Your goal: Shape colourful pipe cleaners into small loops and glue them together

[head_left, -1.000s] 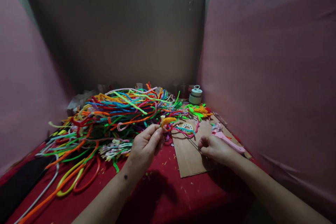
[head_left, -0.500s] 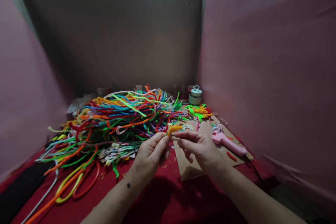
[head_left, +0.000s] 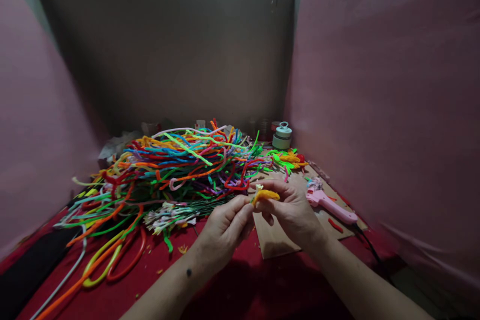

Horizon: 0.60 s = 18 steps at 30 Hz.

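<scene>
Between both hands is a short yellow-orange pipe cleaner piece (head_left: 267,195), bent over, with a small cream-coloured tuft (head_left: 258,188) beside it. My left hand (head_left: 229,225) is closed, pinching the base of this piece between thumb and forefinger. My right hand (head_left: 290,210) has its thumb and fingers curled around the yellow-orange part from the right. Its fingertips are partly hidden behind the piece. Just left of my left hand lies a bundle of pale-tipped thin stems (head_left: 170,216).
A big heap of coloured pipe cleaners (head_left: 187,155) covers the table's left and middle. On the cardboard (head_left: 275,245) at right are a pink glue gun (head_left: 333,205) with a black cord and green and yellow pieces (head_left: 287,160). A pale green container (head_left: 282,136) stands behind. Pink walls flank the red cloth (head_left: 161,290).
My right hand has moved in over the yellow-orange piece, its fingers now around it. The cream tuft shows more plainly. The whole view has shifted slightly.
</scene>
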Tool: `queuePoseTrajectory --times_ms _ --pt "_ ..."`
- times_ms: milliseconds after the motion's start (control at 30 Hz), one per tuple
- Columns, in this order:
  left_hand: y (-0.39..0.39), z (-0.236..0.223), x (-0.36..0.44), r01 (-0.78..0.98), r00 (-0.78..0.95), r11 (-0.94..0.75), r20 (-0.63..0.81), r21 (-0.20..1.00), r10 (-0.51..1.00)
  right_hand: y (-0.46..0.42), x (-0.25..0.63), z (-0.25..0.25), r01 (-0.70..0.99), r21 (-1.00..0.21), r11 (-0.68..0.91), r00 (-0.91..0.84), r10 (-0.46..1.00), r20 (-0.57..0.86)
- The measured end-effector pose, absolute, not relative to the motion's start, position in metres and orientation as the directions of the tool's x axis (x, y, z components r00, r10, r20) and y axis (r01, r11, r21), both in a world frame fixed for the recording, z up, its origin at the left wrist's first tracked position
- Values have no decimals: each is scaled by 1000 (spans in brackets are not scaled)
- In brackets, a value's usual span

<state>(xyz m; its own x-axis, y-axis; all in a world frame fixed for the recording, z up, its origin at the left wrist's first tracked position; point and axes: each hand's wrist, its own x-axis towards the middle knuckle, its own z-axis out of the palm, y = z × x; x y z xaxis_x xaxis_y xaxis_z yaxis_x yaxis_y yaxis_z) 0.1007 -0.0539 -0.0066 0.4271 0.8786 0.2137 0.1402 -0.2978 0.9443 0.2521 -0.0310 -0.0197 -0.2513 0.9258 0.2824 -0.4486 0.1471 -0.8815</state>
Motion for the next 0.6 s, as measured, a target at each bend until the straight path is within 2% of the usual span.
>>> queuePoseTrajectory --times_ms 267,600 --pt "-56 -5 99 187 524 -393 247 900 815 -31 257 -23 -505 -854 127 -318 892 321" --pt "-58 -2 98 214 556 -448 269 868 786 -33 256 -23 -528 -843 104 -330 889 317"
